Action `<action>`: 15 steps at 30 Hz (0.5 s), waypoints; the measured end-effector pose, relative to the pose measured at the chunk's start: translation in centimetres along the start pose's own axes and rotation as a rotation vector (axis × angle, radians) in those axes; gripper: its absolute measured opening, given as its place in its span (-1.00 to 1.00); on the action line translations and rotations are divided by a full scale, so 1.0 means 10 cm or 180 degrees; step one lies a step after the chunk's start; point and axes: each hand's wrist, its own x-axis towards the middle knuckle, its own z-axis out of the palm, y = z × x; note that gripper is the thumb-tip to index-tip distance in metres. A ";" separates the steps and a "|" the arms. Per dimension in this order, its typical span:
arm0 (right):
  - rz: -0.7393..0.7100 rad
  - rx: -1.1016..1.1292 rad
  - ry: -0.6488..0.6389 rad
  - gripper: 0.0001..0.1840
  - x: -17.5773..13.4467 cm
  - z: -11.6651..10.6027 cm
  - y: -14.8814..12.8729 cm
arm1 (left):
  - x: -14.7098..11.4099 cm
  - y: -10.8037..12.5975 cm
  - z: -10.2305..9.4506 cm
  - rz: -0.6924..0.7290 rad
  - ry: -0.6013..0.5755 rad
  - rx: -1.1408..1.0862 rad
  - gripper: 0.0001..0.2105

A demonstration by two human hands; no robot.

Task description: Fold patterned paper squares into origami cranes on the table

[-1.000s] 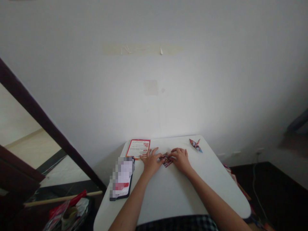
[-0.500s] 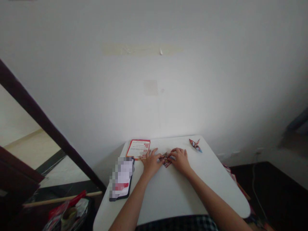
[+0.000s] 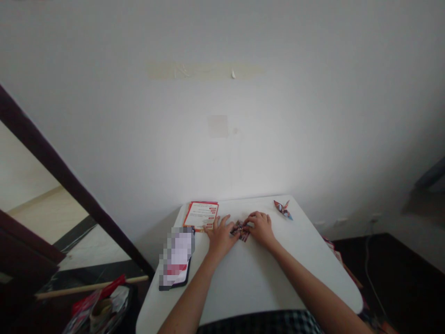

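A small piece of folded, patterned paper [image 3: 241,232] lies on the white table between my two hands. My left hand [image 3: 221,235] pinches its left edge with thumb and forefinger, the other fingers spread toward the stack of printed paper sheets [image 3: 200,216]. On the paper's right side, the fingertips of my right hand [image 3: 260,228] press and grip it, the fingers curled. Exact fold lines are too small to make out. Toward the back right rests a finished-looking folded paper crane [image 3: 283,210], apart from both hands.
A phone [image 3: 177,260] with a blurred screen lies at the left of the white table [image 3: 250,287]. The wall [image 3: 222,167] stands right behind the table. On the floor at left are a bag of items [image 3: 100,308] and a wooden stick [image 3: 83,288].
My right hand has shifted slightly outward at the right edge, and more of the folded paper shows between my hands. The crane and phone stay in place.
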 end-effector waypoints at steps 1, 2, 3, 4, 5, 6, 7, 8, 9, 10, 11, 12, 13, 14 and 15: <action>-0.0013 -0.0011 0.0001 -0.88 0.02 0.00 0.01 | -0.01 0.01 0.01 0.0014 0.0027 -0.0007 -0.77; -0.0013 -0.0026 -0.0010 -0.88 0.05 -0.01 0.02 | -0.01 0.02 0.02 0.0029 0.0050 -0.0020 -0.76; -0.0021 -0.0035 -0.0010 -0.88 0.08 -0.01 0.03 | -0.01 0.02 0.02 0.0046 0.0071 -0.0040 -0.75; -0.0036 -0.0039 -0.0012 -0.89 0.12 -0.01 0.05 | -0.01 0.03 0.03 0.0071 0.0088 -0.0061 -0.75; -0.0060 -0.0042 -0.0042 -0.90 0.15 -0.01 0.06 | -0.01 0.03 0.03 0.0102 0.0102 -0.0078 -0.76; -0.0096 -0.0042 -0.0078 -0.91 0.18 -0.01 0.07 | 0.00 0.04 0.02 0.0131 0.0108 -0.0090 -0.78; -0.0151 -0.0043 -0.0128 -0.91 0.21 -0.01 0.09 | 0.00 0.04 0.02 0.0155 0.0105 -0.0097 -0.80; -0.0211 -0.0044 -0.0154 -0.90 0.24 -0.01 0.10 | 0.00 0.04 0.01 0.0172 0.0096 -0.0099 -0.82; -0.0268 -0.0040 -0.0173 -0.89 0.27 -0.01 0.11 | 0.00 0.04 0.01 0.0188 0.0088 -0.0098 -0.84; -0.0332 -0.0039 -0.0184 -0.88 0.29 -0.01 0.12 | -0.01 0.05 0.00 0.0218 0.0080 -0.0098 -0.85; -0.0376 -0.0037 -0.0187 -0.87 0.31 -0.01 0.13 | -0.01 0.05 -0.01 0.0263 0.0072 -0.0100 -0.85; -0.0415 -0.0033 -0.0181 -0.87 0.33 -0.01 0.14 | -0.02 0.05 -0.01 0.0318 0.0069 -0.0104 -0.86; -0.0441 -0.0028 -0.0172 -0.87 0.34 -0.01 0.15 | -0.02 0.05 -0.01 0.0376 0.0073 -0.0109 -0.86; -0.0457 -0.0023 -0.0163 -0.87 0.36 0.00 0.16 | -0.02 0.04 -0.02 0.0423 0.0078 -0.0116 -0.86; -0.0469 -0.0019 -0.0154 -0.87 0.37 0.00 0.17 | -0.02 0.04 -0.02 0.0456 0.0078 -0.0126 -0.85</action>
